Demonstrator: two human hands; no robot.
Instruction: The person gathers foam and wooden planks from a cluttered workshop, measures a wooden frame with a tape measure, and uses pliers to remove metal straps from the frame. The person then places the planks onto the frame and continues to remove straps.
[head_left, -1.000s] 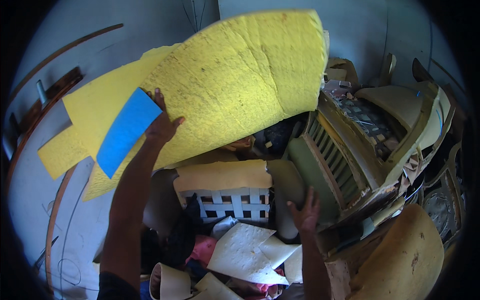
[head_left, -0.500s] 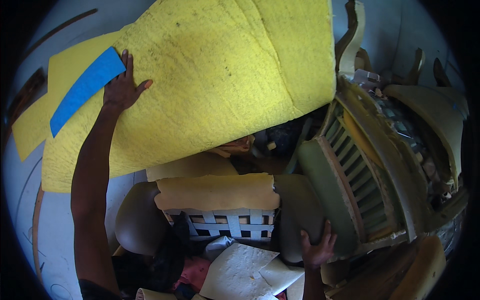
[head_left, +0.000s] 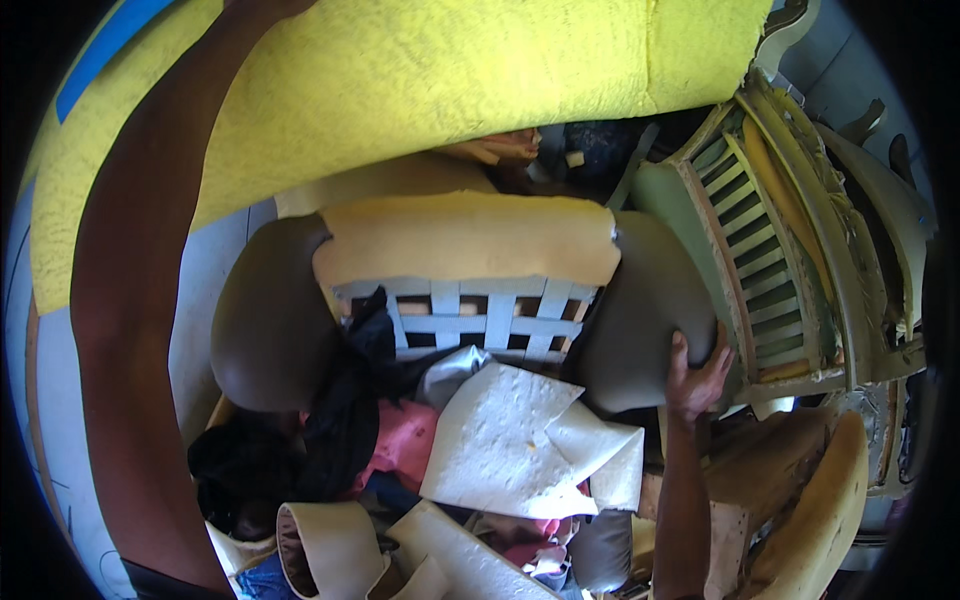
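At the top edge, my left hand (head_left: 272, 6) reaches over a large yellow foam sheet (head_left: 420, 75). Most of that hand is cut off, so its fingers are hidden. A blue strip (head_left: 108, 48) lies on the yellow foam at the upper left. My right hand (head_left: 697, 378) rests with fingers apart on the outer edge of a brown padded arm (head_left: 645, 310), part of an armchair frame. Between this arm and the matching left one (head_left: 268, 320) stretches grey webbing (head_left: 480, 320), below a rail covered in tan foam (head_left: 470, 238).
White foam scraps (head_left: 505, 440), black cloth (head_left: 335, 425) and pink cloth (head_left: 400, 440) lie in front of the webbing. A slatted chair frame (head_left: 765, 270) leans close on the right. Worn foam and wood pieces (head_left: 810, 510) crowd the lower right.
The view has shifted downward, so the chair and foam sit higher in it. My left hand has passed mostly out at the top. My right hand stays on the padded arm.
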